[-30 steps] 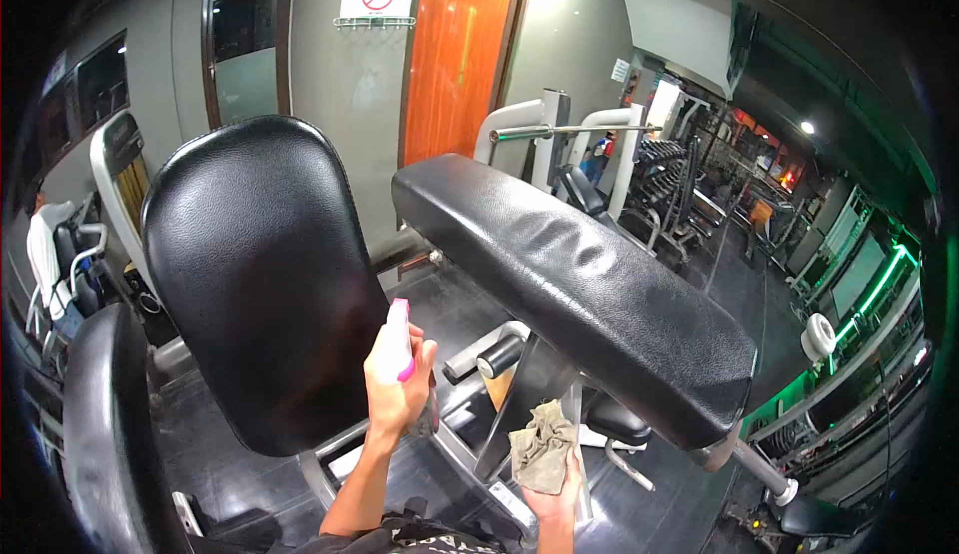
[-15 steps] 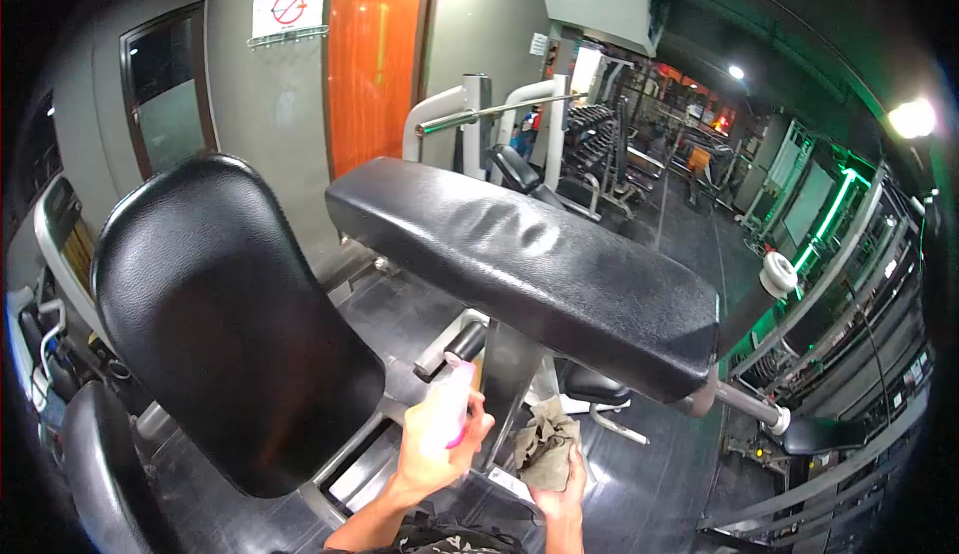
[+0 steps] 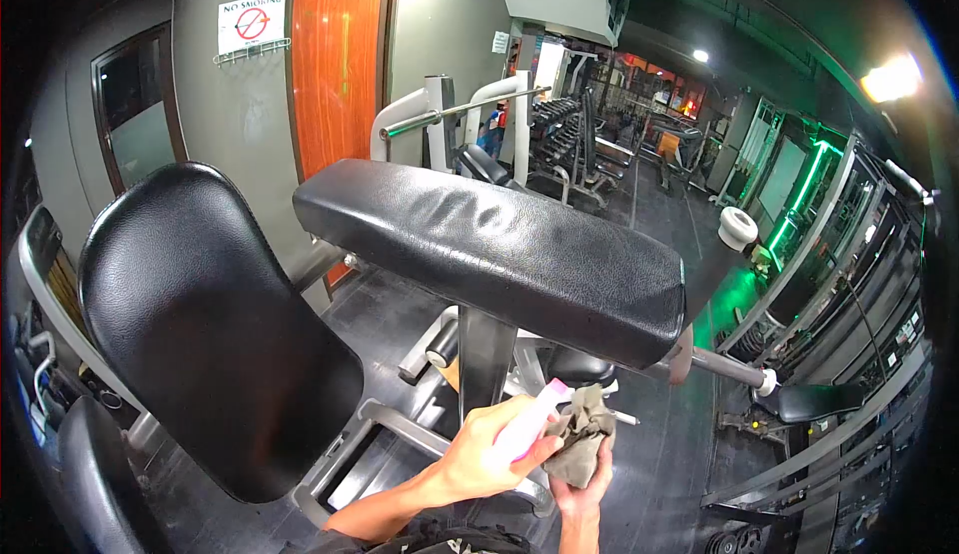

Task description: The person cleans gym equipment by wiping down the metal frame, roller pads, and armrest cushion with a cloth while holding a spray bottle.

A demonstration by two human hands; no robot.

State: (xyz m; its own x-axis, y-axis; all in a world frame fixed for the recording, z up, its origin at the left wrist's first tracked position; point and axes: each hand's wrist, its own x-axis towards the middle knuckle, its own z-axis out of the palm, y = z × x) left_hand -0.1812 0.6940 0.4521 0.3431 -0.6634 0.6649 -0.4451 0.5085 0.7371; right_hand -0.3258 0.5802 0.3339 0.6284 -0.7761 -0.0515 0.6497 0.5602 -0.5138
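Wrapped around a small pink-and-white bottle [image 3: 526, 426] is my left hand [image 3: 478, 457], at the lower centre of the head view. The bottle tilts up to the right, its pink end beside the cloth; whether they touch I cannot tell. My right hand [image 3: 584, 494] grips a crumpled grey-brown cloth [image 3: 581, 439] from below and the right. Above both hands lies a long black padded cushion [image 3: 489, 254] with shiny dents in its top. A black padded backrest [image 3: 215, 334] stands to the left of my left arm.
A metal frame [image 3: 405, 429] runs below the cushion, with a roller [image 3: 443, 342] near its post. At the right, a grey bar [image 3: 734, 366] sticks out past the cushion. Behind are a barbell [image 3: 465, 112], a wooden door [image 3: 343, 64] and a dumbbell rack [image 3: 569, 134].
My left hand has swung right, bringing the bottle from upright to slanting beside the cloth. The cloth in my right hand has shifted slightly right and up. The view has turned a little right.
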